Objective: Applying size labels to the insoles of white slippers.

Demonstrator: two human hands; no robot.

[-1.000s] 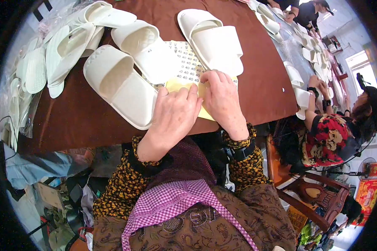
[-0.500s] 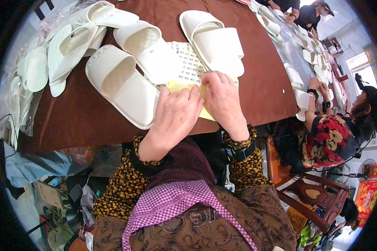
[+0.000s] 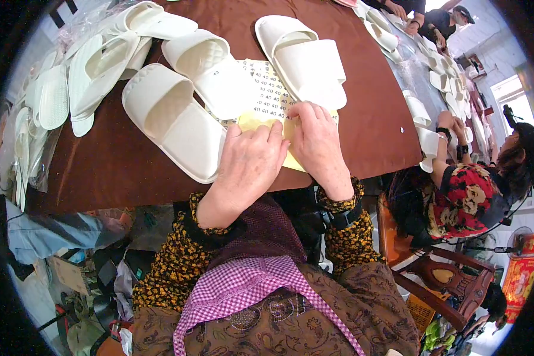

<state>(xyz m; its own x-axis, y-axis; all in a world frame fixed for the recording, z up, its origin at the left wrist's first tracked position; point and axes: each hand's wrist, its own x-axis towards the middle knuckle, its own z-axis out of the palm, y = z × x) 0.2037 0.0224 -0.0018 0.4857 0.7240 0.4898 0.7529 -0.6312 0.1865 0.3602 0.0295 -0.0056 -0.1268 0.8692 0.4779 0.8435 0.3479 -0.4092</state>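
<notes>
A sheet of small printed stickers (image 3: 269, 95) with yellow backing lies on the brown-covered table in front of me. My left hand (image 3: 248, 159) has its fingers curled down on the yellow near part of the sheet. Close beside it, my right hand (image 3: 317, 142) bends its fingers in a pinch at the same part; the fingertips are partly hidden. White slippers lie around the sheet: one (image 3: 178, 127) by my left hand, another (image 3: 204, 68) behind it partly over the sheet, and a third (image 3: 307, 65) beyond my right hand, its heel on the sheet.
A heap of white slippers (image 3: 101, 74) with clear plastic wrapping fills the table's left side. At the right, a person in a flowered top (image 3: 471, 196) works at another table bearing more white slippers (image 3: 418, 110). A wooden chair (image 3: 448, 279) stands at the lower right.
</notes>
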